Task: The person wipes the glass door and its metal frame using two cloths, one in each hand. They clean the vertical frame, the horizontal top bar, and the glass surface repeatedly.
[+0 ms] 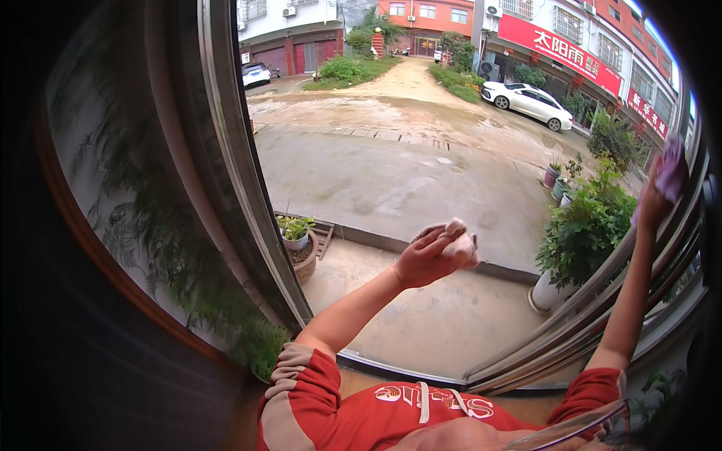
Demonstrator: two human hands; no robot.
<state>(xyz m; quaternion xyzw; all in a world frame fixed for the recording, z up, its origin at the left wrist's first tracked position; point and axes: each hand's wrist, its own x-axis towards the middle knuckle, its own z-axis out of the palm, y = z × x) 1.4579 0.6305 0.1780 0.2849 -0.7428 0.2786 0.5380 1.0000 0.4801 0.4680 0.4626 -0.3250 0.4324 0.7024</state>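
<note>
My left hand [426, 262] is raised in the middle of the view with its fingers closed around a crumpled pinkish-white cloth [459, 248]. At the upper right my right hand [654, 194] is lifted high, holding a purple cloth [671, 169] beside the metal frames of the sliding door [612, 270]. Whether the purple cloth touches the frame or glass, I cannot tell. Between my arms lies the doorway, with its metal sill [395, 372] low in front of me.
A leafy plant in a white pot [550, 292] stands outside at right, a brown planter [304, 262] at left. A door frame [248, 152] rises at left. Beyond a low step [383, 239] are paving and a parked white car [527, 104].
</note>
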